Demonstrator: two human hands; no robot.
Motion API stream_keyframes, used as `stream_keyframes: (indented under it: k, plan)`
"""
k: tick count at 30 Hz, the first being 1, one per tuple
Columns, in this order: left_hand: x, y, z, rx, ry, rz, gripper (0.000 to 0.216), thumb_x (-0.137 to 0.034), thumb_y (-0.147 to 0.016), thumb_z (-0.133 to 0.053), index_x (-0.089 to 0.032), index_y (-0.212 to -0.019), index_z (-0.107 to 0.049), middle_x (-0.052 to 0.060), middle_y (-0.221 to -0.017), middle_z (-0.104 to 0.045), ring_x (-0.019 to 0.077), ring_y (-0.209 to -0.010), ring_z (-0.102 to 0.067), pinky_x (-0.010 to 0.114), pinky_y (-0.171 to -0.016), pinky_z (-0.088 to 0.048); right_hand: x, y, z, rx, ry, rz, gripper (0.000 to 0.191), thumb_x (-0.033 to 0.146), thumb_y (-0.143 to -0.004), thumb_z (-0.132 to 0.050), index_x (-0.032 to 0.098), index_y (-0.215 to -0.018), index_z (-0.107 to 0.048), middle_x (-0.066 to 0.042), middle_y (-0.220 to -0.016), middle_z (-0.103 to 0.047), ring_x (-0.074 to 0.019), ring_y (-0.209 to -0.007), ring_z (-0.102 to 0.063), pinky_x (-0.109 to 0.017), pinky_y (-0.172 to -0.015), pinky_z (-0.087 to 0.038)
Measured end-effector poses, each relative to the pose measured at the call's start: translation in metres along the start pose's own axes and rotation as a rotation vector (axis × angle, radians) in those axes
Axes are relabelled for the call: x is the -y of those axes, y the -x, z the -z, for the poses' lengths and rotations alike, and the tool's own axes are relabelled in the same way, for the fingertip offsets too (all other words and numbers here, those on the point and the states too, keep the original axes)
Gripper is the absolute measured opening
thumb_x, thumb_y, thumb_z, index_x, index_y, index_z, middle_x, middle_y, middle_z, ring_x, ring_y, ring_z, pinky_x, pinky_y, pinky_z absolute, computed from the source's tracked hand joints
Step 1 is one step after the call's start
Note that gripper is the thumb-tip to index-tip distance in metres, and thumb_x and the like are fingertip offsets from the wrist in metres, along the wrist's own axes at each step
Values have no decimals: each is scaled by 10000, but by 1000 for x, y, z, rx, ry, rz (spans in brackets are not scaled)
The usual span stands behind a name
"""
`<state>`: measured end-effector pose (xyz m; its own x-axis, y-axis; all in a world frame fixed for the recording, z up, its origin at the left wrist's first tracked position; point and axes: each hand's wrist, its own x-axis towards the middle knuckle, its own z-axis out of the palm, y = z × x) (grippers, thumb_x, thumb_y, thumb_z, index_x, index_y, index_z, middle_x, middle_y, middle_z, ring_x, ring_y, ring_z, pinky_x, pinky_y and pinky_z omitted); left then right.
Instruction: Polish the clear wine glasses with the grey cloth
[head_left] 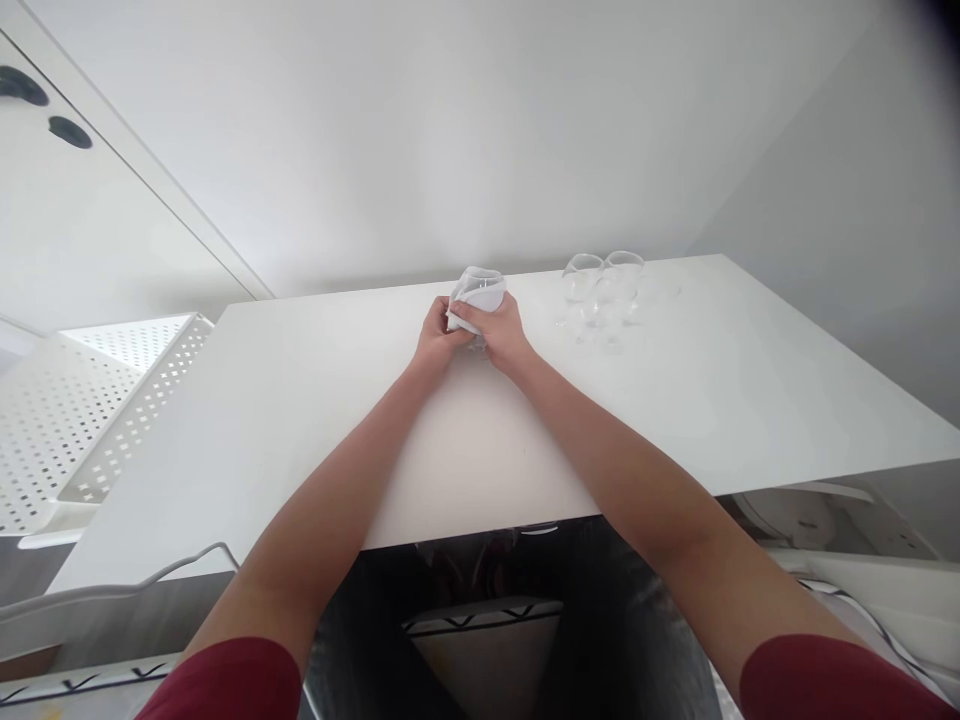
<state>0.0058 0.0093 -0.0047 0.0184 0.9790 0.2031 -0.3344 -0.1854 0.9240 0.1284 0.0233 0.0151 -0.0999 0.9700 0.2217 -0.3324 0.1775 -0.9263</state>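
Note:
Both my arms reach forward over a white table [315, 400]. My left hand [437, 337] and my right hand [501, 332] are closed around a clear glass [481, 288] that stands near the far edge. A white cloth [459, 312] is pressed against the glass between my fingers. Two more clear stemmed glasses [606, 285] stand on the table just to the right, apart from my hands.
A white perforated metal rack [97, 400] stands left of the table. A white wall rises behind. Wire shelving [480, 620] shows below the table's front edge, and a white appliance [795, 520] sits at the lower right.

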Motion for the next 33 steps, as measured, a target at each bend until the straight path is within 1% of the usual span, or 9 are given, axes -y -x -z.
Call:
stream_keyframes:
  k: [3,8,11,18,23,26,28,30,33]
  plan:
    - [-8,-1,1,-50,149,-14,285,-158,-685,-754,-222,-922,-609,9,-917,-642,166,-853,-621,260,-717,-478,-2,-1,4,77,-7,-72,498,521,-641,-916,181,-944,-715,-68,-950,-752,-213,-911,-692,-325,-782,-572]
    - [-11,-4,5,-162,292,17,217,-368,-849,-723,-233,-1009,-666,39,-1013,-722,214,-948,-703,303,-789,-554,-3,-1,7,376,-49,-219,596,430,-549,-996,168,-1014,-732,-68,-949,-769,-225,-910,-700,-323,-794,-577]
    - [-11,-3,5,-116,282,48,372,-550,-899,-684,-223,-1074,-700,75,-1124,-756,277,-1121,-710,359,-919,-576,0,-1,11,465,-87,-286,596,447,-528,-1011,168,-966,-719,-62,-925,-765,-219,-874,-701,-316,-767,-585]
    - [-16,3,0,56,270,63,523,-628,-887,-681,-204,-1190,-714,125,-1284,-734,324,-1228,-690,456,-1073,-536,10,0,20,475,-18,-495,545,572,-660,-929,189,-972,-699,-58,-899,-737,-197,-781,-682,-296,-647,-561]
    - [-15,1,-1,-30,172,-41,506,-626,-879,-694,-183,-1120,-743,139,-1266,-744,326,-1262,-673,455,-1115,-508,6,1,12,502,170,-294,492,613,-790,-806,176,-983,-687,-89,-969,-745,-242,-903,-691,-364,-800,-567]
    - [-14,-1,0,-124,165,-76,487,-621,-869,-722,-197,-1109,-741,128,-1270,-741,309,-1269,-669,423,-1094,-516,-2,0,1,307,455,-55,454,583,-846,-747,184,-1049,-671,-113,-1045,-742,-290,-1028,-676,-423,-919,-539]
    - [-15,-1,0,-157,195,-66,488,-628,-857,-737,-209,-1106,-736,119,-1264,-742,295,-1251,-678,396,-1059,-535,-5,1,-4,204,539,0,438,554,-818,-781,197,-1044,-663,-116,-1045,-740,-311,-1058,-666,-438,-940,-534]
    - [-16,-1,-1,-177,244,-20,509,-662,-859,-716,-204,-1082,-731,119,-1228,-750,282,-1201,-698,371,-1008,-564,-3,4,-6,260,409,-95,413,546,-799,-800,203,-985,-665,-105,-986,-744,-304,-1008,-679,-424,-898,-556]
    - [-20,-1,-2,-208,304,77,569,-724,-886,-632,-186,-1048,-720,131,-1151,-759,280,-1115,-722,360,-927,-600,3,10,-5,483,17,-399,418,577,-790,-787,195,-897,-655,-94,-833,-728,-282,-844,-692,-413,-755,-591]
